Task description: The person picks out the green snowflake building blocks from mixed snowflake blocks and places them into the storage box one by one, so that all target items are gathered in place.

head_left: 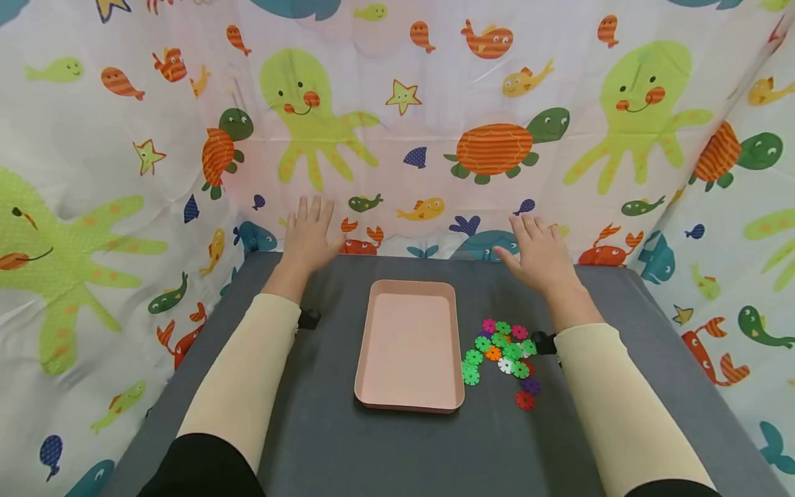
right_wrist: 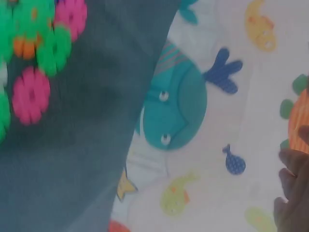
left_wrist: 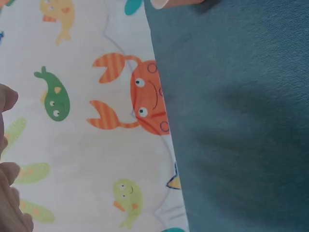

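Both hands are held out over the far part of the table with nothing in them. My left hand (head_left: pixel 308 235), fingers straight, is beyond the far left corner of a pink rectangular tray (head_left: pixel 410 345). To the right, my right hand (head_left: pixel 539 254) has its fingers extended and its thumb spread, above and behind a loose pile of flower-shaped plastic discs (head_left: pixel 503 352). The discs are green, pink, orange, white, red and purple, and they lie along the tray's right side. In the right wrist view some discs (right_wrist: pixel 31 94) show at the upper left, with fingertips (right_wrist: pixel 294 166) at the right edge.
A grey cloth covers the table (head_left: pixel 348 449). Behind it and on both sides hangs a white curtain (head_left: pixel 385 152) printed with sea animals, meeting the table's far edge. Dark wrist straps (head_left: pixel 308 319) sit at both cuffs.
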The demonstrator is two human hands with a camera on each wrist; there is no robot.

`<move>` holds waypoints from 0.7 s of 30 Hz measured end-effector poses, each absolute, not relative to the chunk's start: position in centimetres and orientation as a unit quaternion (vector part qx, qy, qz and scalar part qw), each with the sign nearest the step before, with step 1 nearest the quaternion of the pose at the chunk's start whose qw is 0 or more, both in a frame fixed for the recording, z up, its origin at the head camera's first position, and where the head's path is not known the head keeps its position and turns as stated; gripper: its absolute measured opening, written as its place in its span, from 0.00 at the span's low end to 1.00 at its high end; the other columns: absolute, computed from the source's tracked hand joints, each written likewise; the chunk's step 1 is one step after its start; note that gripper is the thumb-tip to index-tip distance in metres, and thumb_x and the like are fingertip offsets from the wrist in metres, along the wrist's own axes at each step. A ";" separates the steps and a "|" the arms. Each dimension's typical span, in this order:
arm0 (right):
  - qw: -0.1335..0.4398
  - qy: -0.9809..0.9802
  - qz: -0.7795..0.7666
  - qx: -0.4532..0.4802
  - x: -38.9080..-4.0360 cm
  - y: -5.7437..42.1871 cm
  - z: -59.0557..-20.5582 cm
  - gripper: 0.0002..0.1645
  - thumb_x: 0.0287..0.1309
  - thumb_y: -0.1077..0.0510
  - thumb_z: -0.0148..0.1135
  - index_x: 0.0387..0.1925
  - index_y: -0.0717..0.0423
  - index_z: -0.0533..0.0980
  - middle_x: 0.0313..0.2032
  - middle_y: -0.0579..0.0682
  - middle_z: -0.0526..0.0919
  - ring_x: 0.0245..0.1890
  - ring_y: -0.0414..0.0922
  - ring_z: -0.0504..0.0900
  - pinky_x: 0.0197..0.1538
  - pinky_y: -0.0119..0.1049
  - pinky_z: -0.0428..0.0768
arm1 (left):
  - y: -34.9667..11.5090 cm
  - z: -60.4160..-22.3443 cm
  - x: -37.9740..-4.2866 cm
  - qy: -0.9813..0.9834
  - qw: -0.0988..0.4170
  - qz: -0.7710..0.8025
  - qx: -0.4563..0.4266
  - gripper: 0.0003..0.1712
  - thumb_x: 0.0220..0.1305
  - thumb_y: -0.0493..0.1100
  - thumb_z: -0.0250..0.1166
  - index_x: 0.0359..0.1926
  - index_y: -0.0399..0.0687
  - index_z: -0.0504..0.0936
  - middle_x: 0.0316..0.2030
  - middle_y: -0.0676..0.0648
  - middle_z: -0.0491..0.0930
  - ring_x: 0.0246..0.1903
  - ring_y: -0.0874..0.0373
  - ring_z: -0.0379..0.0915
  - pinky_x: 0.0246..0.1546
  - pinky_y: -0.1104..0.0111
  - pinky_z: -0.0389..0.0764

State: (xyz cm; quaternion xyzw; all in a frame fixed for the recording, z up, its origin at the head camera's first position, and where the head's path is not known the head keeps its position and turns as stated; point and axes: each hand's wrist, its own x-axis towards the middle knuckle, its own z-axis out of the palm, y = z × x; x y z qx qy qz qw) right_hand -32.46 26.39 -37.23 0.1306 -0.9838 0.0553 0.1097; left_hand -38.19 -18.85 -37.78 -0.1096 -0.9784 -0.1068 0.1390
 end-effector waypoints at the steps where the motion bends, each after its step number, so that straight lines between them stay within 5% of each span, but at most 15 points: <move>1: 0.110 -0.982 0.066 0.137 -32.1 26.2 -37.7 0.51 0.74 0.33 0.48 0.81 0.63 0.48 0.78 0.68 0.48 0.78 0.66 0.44 0.74 0.64 0.40 | -19.0 -38.2 -37.8 -0.976 0.147 -0.113 -0.113 0.47 0.72 0.61 0.55 0.82 0.46 0.50 0.80 0.37 0.43 0.79 0.38 0.25 0.73 0.42 0.32; 9: 0.098 -0.969 0.169 0.154 -29.1 26.1 -39.9 0.46 0.72 0.44 0.61 0.78 0.65 0.56 0.75 0.70 0.57 0.75 0.69 0.50 0.72 0.68 0.43 | -19.6 -40.0 -34.9 -0.955 0.204 -0.165 -0.138 0.45 0.70 0.58 0.59 0.81 0.46 0.56 0.79 0.39 0.52 0.78 0.38 0.38 0.73 0.41 0.44; 21: 0.027 -0.943 0.323 0.070 -25.5 27.4 -43.3 0.38 0.75 0.43 0.57 0.76 0.58 0.64 0.71 0.66 0.66 0.70 0.67 0.63 0.65 0.69 0.62 | -20.1 -44.7 -31.6 -0.906 0.186 -0.343 -0.166 0.41 0.70 0.50 0.66 0.79 0.48 0.62 0.75 0.40 0.63 0.76 0.43 0.52 0.69 0.40 0.58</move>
